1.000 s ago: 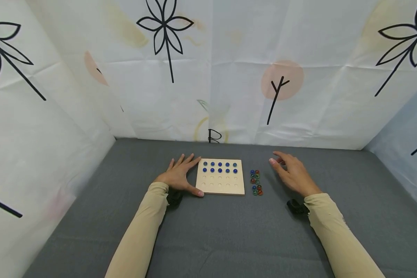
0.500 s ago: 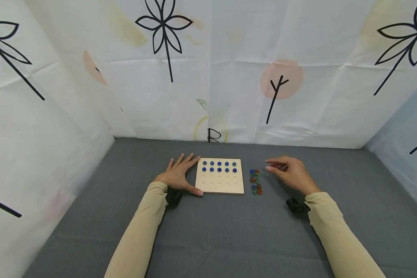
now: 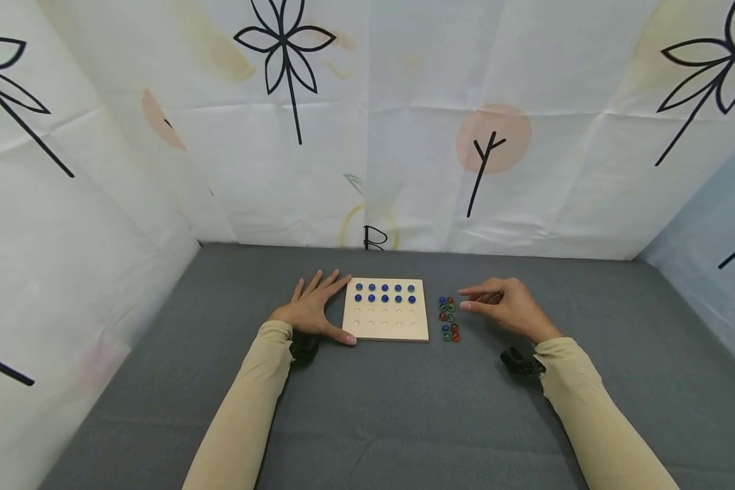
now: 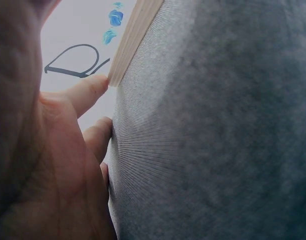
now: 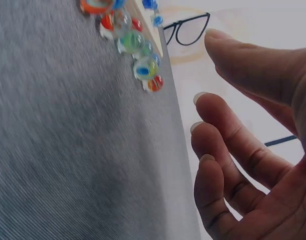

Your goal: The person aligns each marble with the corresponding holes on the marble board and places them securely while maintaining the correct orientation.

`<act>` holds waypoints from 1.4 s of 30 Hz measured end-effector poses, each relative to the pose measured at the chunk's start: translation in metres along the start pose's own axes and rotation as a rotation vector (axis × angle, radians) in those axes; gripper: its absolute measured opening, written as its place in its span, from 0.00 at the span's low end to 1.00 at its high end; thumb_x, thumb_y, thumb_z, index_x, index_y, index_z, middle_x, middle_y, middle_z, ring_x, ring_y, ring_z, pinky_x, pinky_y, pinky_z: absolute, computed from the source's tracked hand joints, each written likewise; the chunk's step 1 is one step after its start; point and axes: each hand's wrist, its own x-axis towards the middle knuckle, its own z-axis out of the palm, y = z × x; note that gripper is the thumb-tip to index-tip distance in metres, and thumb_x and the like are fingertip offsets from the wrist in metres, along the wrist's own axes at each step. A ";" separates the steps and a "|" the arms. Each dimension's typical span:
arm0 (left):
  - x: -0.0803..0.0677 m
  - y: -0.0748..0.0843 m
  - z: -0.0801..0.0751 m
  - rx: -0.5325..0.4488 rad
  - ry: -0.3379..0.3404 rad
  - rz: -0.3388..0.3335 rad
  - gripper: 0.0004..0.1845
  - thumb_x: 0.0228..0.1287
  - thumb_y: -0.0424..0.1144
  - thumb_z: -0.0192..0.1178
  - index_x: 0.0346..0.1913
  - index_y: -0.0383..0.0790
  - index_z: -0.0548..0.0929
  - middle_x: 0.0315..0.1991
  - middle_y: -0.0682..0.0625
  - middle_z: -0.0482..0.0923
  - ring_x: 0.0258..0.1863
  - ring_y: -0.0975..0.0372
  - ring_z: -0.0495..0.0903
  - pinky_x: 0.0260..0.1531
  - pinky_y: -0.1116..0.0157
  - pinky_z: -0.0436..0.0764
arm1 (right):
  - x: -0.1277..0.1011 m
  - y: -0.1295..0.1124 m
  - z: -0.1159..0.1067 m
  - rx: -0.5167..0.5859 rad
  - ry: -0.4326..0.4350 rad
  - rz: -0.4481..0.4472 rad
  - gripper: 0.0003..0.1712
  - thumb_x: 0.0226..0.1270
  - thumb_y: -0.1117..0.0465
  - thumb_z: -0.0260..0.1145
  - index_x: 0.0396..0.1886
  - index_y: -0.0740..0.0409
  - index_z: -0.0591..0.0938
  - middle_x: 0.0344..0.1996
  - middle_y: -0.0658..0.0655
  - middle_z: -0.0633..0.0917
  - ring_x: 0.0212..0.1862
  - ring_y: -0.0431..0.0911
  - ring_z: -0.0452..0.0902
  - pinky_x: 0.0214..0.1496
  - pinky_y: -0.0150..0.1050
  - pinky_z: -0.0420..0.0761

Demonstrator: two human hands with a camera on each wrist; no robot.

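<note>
Marbles [image 3: 444, 316], red, green and blue, lie loose in a narrow double file on the grey cloth [image 3: 367, 401], just right of the board [image 3: 384, 331]. From where I stand, the right hand [image 3: 505, 307] is what has changed: a second ago its fingertips were farther right and more to the far side; now they have come left and a little nearer, just beside the file. Its thumb and index finger are parted, the other fingers loosely bent, and it hangs above the cloth. The left hand [image 3: 309, 314] hasn't shifted: it is spread wide, index fingertip at the board's far left corner, thumb at the near left one. The board sits where it did, between the hands; ten bluish marbles [image 3: 384, 298] fill its two far rows, and the near two show pale hollows.
</note>
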 end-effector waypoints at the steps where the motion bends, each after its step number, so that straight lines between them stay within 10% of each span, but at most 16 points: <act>1: 0.000 0.000 0.000 0.000 0.001 0.001 0.68 0.43 0.64 0.79 0.83 0.50 0.50 0.83 0.43 0.40 0.80 0.44 0.32 0.75 0.39 0.30 | 0.000 0.000 0.001 0.009 -0.007 0.002 0.17 0.65 0.59 0.75 0.51 0.61 0.90 0.35 0.54 0.86 0.35 0.47 0.81 0.37 0.38 0.82; 19: 0.002 0.002 -0.001 -0.003 -0.009 -0.003 0.67 0.44 0.64 0.78 0.83 0.50 0.49 0.83 0.44 0.39 0.80 0.45 0.31 0.75 0.40 0.29 | -0.014 0.004 0.010 0.166 -0.117 0.063 0.15 0.61 0.61 0.78 0.47 0.61 0.91 0.35 0.55 0.87 0.29 0.43 0.68 0.28 0.35 0.71; 42: 0.000 0.000 0.000 -0.013 -0.009 -0.014 0.67 0.43 0.64 0.79 0.83 0.51 0.50 0.83 0.46 0.39 0.81 0.47 0.31 0.75 0.42 0.28 | -0.015 0.004 0.014 0.203 -0.251 0.001 0.11 0.58 0.63 0.79 0.41 0.61 0.92 0.36 0.56 0.87 0.38 0.43 0.78 0.34 0.33 0.76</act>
